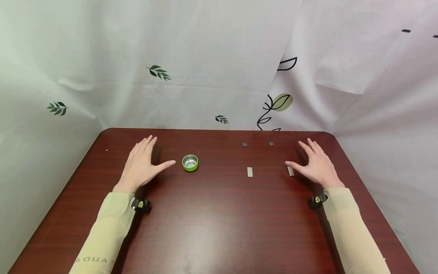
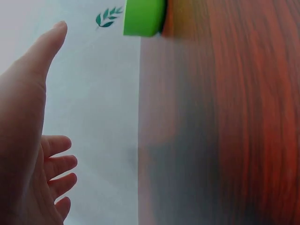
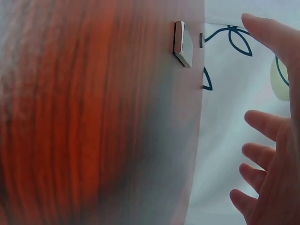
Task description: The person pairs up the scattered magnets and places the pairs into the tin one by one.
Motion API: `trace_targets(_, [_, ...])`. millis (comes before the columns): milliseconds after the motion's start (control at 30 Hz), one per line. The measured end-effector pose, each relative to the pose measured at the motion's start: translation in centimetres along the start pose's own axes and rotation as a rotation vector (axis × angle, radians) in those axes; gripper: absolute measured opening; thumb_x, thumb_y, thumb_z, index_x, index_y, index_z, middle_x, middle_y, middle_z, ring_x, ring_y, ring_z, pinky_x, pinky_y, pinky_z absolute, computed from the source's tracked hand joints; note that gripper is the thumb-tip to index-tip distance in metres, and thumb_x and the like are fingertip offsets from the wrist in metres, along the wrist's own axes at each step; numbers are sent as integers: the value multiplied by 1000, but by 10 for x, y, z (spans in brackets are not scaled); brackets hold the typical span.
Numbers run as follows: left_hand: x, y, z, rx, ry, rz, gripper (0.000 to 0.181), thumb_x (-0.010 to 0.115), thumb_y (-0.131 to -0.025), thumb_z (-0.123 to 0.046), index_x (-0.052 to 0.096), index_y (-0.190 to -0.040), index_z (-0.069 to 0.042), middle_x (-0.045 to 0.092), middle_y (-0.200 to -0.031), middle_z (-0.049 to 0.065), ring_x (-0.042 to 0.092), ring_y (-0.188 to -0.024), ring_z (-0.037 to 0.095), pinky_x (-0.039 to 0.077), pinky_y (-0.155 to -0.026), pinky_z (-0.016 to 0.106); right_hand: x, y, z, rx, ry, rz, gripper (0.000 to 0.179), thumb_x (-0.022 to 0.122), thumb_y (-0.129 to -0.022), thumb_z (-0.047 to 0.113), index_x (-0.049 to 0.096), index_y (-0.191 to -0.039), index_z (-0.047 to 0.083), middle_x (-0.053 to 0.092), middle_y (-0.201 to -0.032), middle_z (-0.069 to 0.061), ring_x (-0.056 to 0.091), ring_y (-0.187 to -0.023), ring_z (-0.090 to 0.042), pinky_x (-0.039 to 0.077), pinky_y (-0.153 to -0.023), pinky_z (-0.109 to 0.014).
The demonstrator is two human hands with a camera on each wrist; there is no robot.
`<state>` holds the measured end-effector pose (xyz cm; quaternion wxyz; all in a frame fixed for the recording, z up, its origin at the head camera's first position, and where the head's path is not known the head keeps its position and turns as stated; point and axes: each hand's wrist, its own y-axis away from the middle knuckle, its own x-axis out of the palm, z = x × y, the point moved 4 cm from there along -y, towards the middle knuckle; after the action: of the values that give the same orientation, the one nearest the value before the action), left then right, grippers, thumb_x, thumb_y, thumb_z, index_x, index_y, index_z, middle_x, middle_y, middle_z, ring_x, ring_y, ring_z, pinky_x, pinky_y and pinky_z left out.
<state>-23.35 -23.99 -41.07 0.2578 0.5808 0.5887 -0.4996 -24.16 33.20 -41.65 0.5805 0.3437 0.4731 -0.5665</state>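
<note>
Both hands lie flat, palms down, on the dark red wood-grain worktop (image 1: 219, 220), fingers straight and spread, holding nothing. Left hand (image 1: 142, 165) sits left of centre; its thumb points at a small green cup (image 1: 190, 162) with a shiny metal inside, near the thumb tip but not touching. In the left wrist view the green cup (image 2: 144, 17) shows as a plain green side wall, no label visible, with the left hand (image 2: 28, 140) open beside it.

Right hand (image 1: 316, 164) sits on the right side; its thumb tip is just beside a small grey flat bar (image 1: 291, 171), contact unclear. The right wrist view shows the right hand (image 3: 272, 154) open and a grey bar (image 3: 183, 43) off the thumb. A second grey bar (image 1: 249, 172) lies between cup and right hand, well apart from both. Two small dark discs (image 1: 244, 144) (image 1: 271, 143) lie further back.

Left sleeve (image 1: 102, 236) carries faint lettering reading about "AQUAN", partly hard to read. Backdrop is a white cloth (image 1: 205, 57) with green leaf prints.
</note>
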Motion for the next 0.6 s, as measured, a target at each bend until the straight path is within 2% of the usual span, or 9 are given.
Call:
trace_targets(267, [1,1,-13,1,53,-11,110,71,-82,-71,34,-157,0,33,-159,19,26,-147,39,16,-120,53,0,3,1,4,-21,19,102,67,-85,70,41,-153,0,23,-163,-24,14,-152,-39,20,-114,-66])
trace_targets(600, [0,4,-34,24,99,-14,106,71,-84,-69,33,-158,-2,33,-160,16,25,-148,37,18,-119,53,-2,6,6,7,-61,9,106,69,-86,67,33,-156,-4,33,-157,-27,27,-143,-47,25,-112,-65])
